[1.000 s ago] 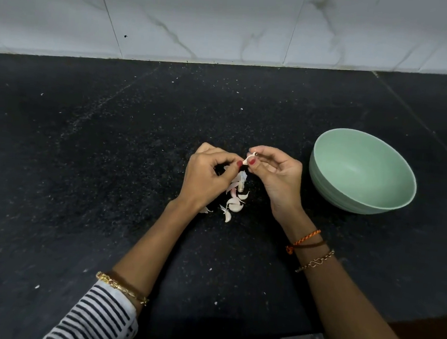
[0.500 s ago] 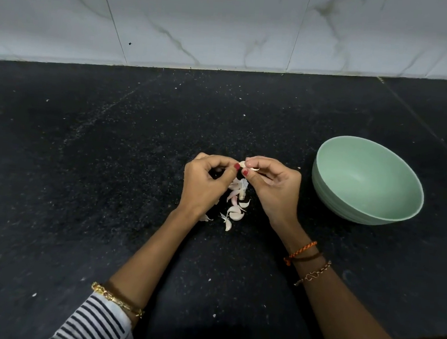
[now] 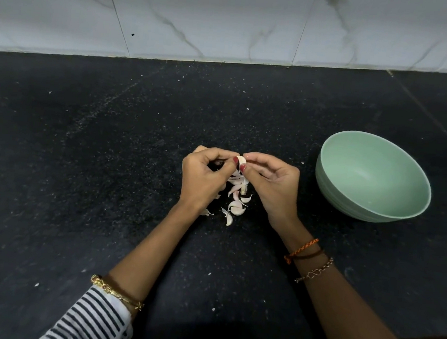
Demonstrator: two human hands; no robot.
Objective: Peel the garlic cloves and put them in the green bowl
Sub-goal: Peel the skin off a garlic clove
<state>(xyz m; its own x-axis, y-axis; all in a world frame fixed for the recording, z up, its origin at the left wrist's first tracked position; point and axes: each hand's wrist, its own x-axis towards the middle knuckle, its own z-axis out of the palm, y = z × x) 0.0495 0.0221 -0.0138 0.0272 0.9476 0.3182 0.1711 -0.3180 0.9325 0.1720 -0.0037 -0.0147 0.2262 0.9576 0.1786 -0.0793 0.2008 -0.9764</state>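
A small pale garlic clove (image 3: pixel 241 160) is pinched between the fingertips of my left hand (image 3: pixel 203 180) and my right hand (image 3: pixel 272 187), held a little above the black counter. Both hands have their fingers curled in around it. Under the hands lies a loose pile of several garlic cloves (image 3: pixel 237 200), white and pinkish, still in their skins. The green bowl (image 3: pixel 372 177) stands on the counter to the right of my right hand, and nothing shows inside it.
The black stone counter (image 3: pixel 85 159) stretches wide to the left and back, dotted with small white flecks of skin. A white marble-tiled wall (image 3: pixel 227 21) closes the back. The counter's front edge runs near my right forearm.
The hands have stayed together over the pile. The clove between the fingertips has turned and shows more of its pale body now. The view has shifted slightly.
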